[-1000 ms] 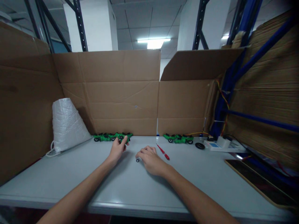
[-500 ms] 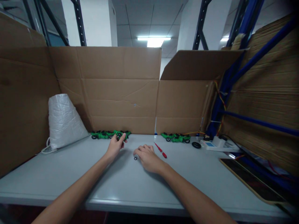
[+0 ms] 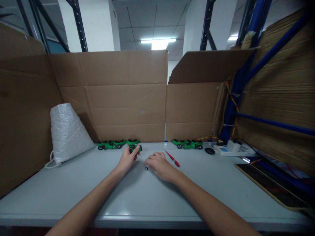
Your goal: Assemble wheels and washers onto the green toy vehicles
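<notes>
My left hand point(image 3: 128, 159) is closed around a small green toy car point(image 3: 136, 148) with black wheels, lifted just above the table; the fingers hide part of it. To its right, my right hand point(image 3: 158, 165) is low over the tabletop with its fingers curled down. A small dark-rimmed wheel point(image 3: 146, 168) with a light centre shows at those fingertips, seemingly pinched by them. A red screwdriver point(image 3: 172, 158) lies just right of my right hand. Behind my left hand, several green toy cars point(image 3: 111, 145) stand in a row along the cardboard.
More green toy cars point(image 3: 187, 144) stand at the back right, beside a black ring point(image 3: 209, 151) and a white power strip point(image 3: 233, 149). A dark flat panel point(image 3: 270, 186) lies at the right edge. A white wrapped bundle point(image 3: 70, 134) stands left. Cardboard walls point(image 3: 128, 101) enclose the table.
My left hand has moved slightly right and down with the green toy car, away from the row behind. My right hand stays at the wheel. The whole view has shifted a little.
</notes>
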